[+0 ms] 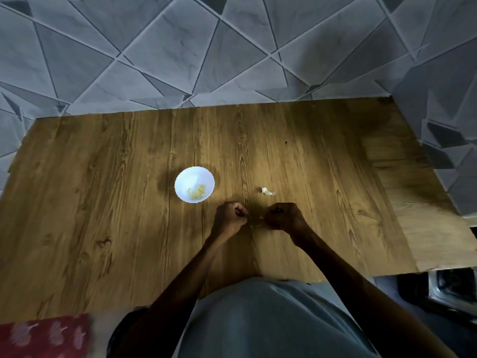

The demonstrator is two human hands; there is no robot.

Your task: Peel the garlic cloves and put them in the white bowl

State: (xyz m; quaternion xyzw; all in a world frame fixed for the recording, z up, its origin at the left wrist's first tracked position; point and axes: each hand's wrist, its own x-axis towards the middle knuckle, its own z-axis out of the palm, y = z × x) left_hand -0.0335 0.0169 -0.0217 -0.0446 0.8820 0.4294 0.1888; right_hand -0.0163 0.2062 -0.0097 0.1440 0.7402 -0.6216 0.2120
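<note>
Pinching a pale skin flake with right hand; curling left hand round something hidden, probably the garlic clove, just near of white bowl. Grip firmly, tear skin rightward in one strip, then drop clove far-left among peeled cloves.

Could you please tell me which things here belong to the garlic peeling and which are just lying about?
For the job: white bowl; peeled garlic inside it; white scrap on the table, probably garlic; left hand and right hand, both curled, contents hidden.
Lying about: red patterned cloth; dark shiny object, lower right.
</note>
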